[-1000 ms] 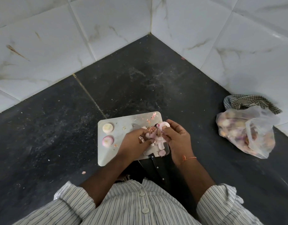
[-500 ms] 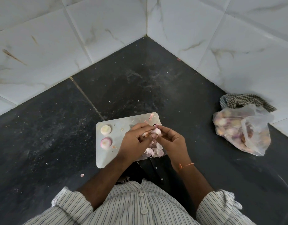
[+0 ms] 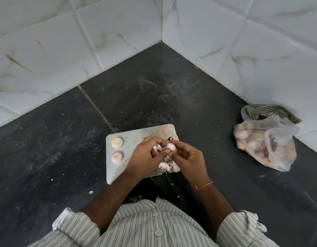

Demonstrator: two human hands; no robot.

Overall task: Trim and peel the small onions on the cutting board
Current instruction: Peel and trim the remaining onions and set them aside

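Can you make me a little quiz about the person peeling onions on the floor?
1. True or false: both hands are on one small onion.
2. What holds the unpeeled onions? A) plastic bag B) metal bowl C) basket
3. How many peeled onions sit at the cutting board's left edge?

Key:
1. True: left hand and right hand pinch it together.
2. A, the plastic bag by the checked cloth.
3. Two: pale one, pinkish one.

Onions (image 3: 116,149) on board (image 3: 134,138), bag (image 3: 264,145) right
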